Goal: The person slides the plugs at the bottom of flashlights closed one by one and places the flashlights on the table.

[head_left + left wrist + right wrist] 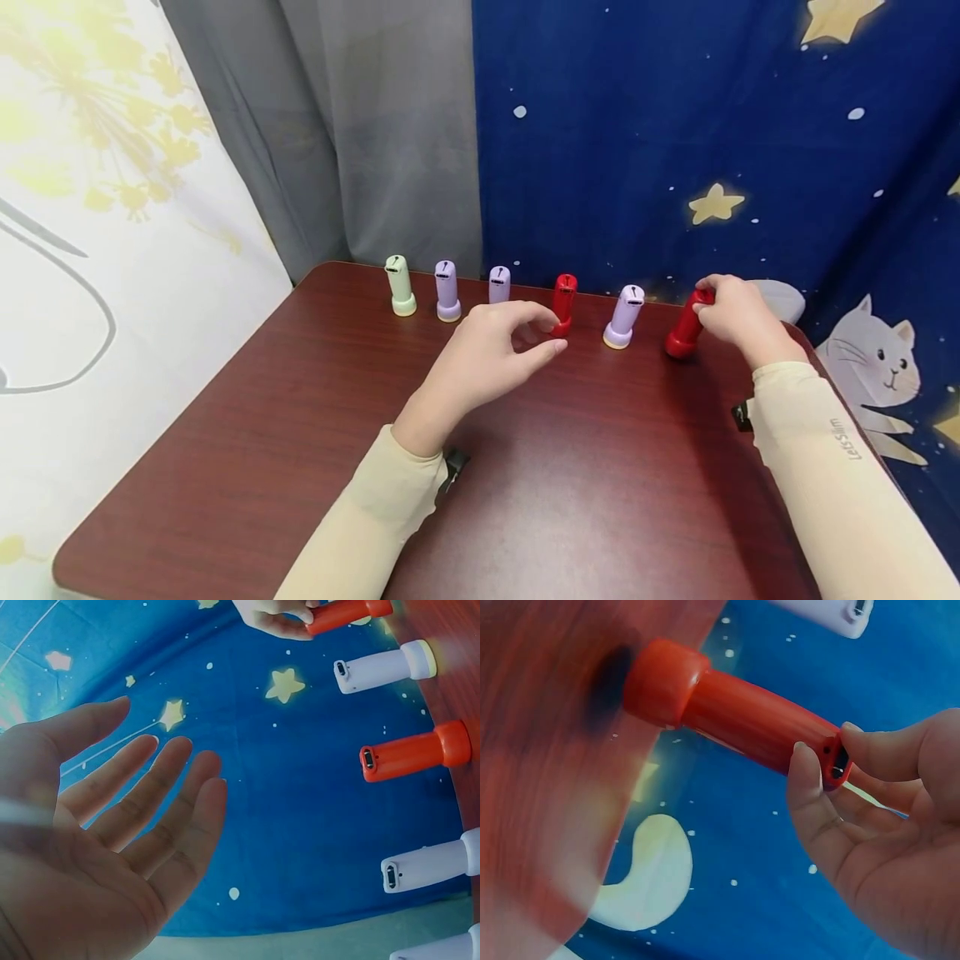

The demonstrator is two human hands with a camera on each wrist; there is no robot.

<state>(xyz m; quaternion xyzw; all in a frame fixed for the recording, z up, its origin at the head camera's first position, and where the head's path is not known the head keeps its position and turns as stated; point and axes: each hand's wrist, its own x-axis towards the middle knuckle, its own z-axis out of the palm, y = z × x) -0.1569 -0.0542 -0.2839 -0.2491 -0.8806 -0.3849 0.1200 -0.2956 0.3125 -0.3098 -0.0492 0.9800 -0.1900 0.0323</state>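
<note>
At the right end of a row of small flashlights, my right hand [738,317] pinches the tail end of a red flashlight [742,720] between thumb and fingers. That flashlight tilts, head down, close to the table; I cannot tell whether it touches. My left hand [487,354] hovers over the table with fingers relaxed and nothing in them. Behind its fingertips in the head view stands another red flashlight [564,302], its base partly hidden. A purple flashlight [625,317] stands between the two red ones. Left of them are two purple flashlights [447,292] and a pale green one [401,286].
The dark red-brown wooden table [300,450] has its back edge just behind the row. A blue curtain [585,150] with stars and a grey curtain [405,125] hang behind it. On the left is a white cloth [150,333] with yellow flower prints.
</note>
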